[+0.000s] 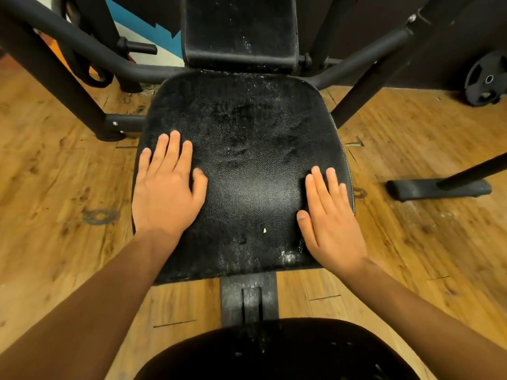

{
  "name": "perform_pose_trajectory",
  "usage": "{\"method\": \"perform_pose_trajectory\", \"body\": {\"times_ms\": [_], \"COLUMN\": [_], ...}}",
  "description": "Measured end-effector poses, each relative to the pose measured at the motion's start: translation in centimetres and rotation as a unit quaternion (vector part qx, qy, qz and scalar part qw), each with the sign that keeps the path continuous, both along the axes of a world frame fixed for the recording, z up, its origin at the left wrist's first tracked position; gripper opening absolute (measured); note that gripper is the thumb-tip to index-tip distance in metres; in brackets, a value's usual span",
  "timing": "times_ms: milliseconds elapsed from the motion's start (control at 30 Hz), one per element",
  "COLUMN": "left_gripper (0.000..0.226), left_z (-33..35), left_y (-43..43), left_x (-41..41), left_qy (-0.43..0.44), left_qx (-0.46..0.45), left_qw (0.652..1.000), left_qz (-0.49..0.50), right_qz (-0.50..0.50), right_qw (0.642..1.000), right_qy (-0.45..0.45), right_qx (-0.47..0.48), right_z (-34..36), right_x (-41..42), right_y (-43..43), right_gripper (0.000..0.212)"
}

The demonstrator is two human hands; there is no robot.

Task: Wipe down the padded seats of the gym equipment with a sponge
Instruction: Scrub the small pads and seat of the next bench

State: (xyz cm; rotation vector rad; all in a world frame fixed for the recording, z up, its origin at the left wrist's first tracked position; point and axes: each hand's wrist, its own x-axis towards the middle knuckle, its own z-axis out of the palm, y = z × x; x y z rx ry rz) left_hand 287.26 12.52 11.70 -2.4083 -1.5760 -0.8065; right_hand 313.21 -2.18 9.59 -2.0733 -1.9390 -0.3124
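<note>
- A thick black steel frame tube [55, 78] slants down at the far left to a bolted foot on the brown wooden plank floor [55, 187].
- The left hand [167, 193] lies palm down on the left part of the seat, close to its left edge. Its fingers [170, 149] are straight and slightly spread, pointing toward the backrest, and the thumb angles out toward the seat's middle. They hold nothing.
- The black padded leatherette seat [247, 174], wide with rounded corners, fills the centre of the view between the two hands. Its grained surface is smeared, with whitish specks toward the back edge and a pale dusty patch near the front right corner.
- The upright black padded backrest [238, 28] stands just behind the seat, also flecked with white on its right side.
- A dusty black metal seat bracket [248, 297] sticks out from under the seat's front edge.
- A tiny pale yellow crumb [264, 230] sits on the seat near the front, right of centre.
- The right hand [332, 223] rests flat on the seat's right part, beside the stitched right edge. Its fingers [319, 185] are straight and pressed close together, thumb set apart to the left, gripping nothing.
- A flat black rubber-ended foot bar [439, 189] lies on the floor to the right, well apart from the seat.
- A black round weight plate [487, 79] leans against the dark wall at the far right.
</note>
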Motion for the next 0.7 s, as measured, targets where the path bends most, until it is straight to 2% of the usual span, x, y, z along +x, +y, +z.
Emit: {"method": "perform_pose_trajectory", "body": {"times_ms": [100,333,500,600,700], "left_gripper": [0.058,0.056,0.055,0.055,0.055], "left_z": [0.1,0.7,0.5,0.3,0.5], "left_y": [-0.1,0.2,0.2,0.2,0.1], "left_x": [0.0,-0.7,-0.4,-0.4,-0.4], "left_qy": [0.016,0.009,0.02,0.013,0.01], "left_qx": [-0.003,-0.02,-0.001,-0.003,-0.005], "left_qw": [1.0,0.999,1.0,1.0,1.0], "left_qz": [-0.003,-0.035,-0.023,-0.021,-0.02], "right_qz": [0.008,0.099,0.158,0.18,0.16], "right_qw": [1.0,0.988,0.98,0.976,0.981], "right_qy": [-0.019,-0.109,-0.117,-0.113,-0.105], "right_qx": [-0.008,-0.044,-0.033,-0.037,-0.038], "right_z": [-0.1,-0.3,-0.5,-0.4,-0.2], "right_x": [-0.4,-4.3,-7.9,-6.9,-4.9], "right_y": [-0.3,0.6,2.5,2.3,1.5], "right_gripper": [0.064,0.063,0.063,0.063,0.064]}}
